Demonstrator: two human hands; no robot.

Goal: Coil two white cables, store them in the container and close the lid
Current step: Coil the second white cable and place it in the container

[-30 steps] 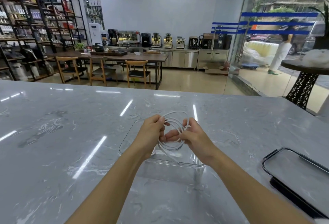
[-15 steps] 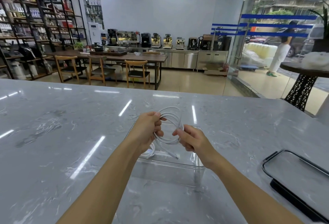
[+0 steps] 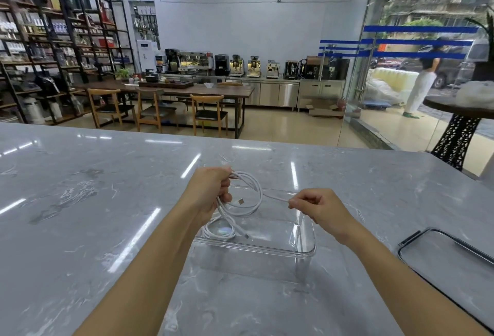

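Your left hand fisted round loops of 1 white cable, held above clear container. Your right hand pinches same cable's free end, pulled taut to rt. 2nd cable, coiled, lies inside container at near-left corner. 1 container, open, on grey desk. 1 lid flat on desk, well apart to rt.
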